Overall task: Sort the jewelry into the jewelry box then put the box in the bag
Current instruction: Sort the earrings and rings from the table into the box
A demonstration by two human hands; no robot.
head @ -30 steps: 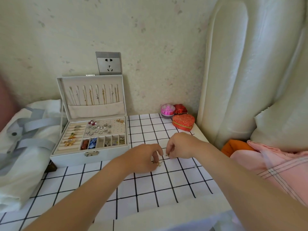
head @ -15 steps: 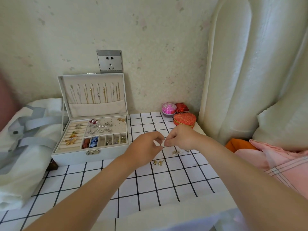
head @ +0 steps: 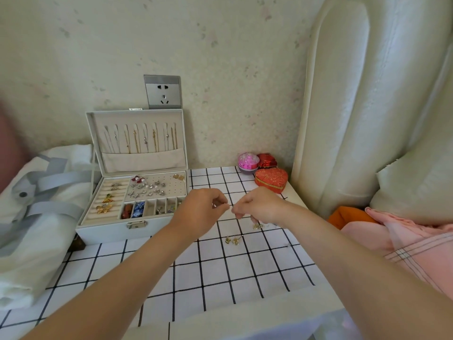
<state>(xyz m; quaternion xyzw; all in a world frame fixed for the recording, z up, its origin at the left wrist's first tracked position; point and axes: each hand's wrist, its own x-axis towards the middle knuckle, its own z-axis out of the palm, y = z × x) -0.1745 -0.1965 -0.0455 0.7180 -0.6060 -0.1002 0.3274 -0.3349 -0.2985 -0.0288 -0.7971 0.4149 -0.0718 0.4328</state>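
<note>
L hand [head: 199,212], R hand [head: 262,206], jewelry pc [head: 228,206]

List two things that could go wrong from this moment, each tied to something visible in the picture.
1. The left hand and right hand pinch a tiny piece between fingertips above the checked cloth. If it slips, it may bounce away and be hard to find.
2. The gold earrings lie loose on the cloth between the forearms. A careless arm movement might sweep them off.
</note>
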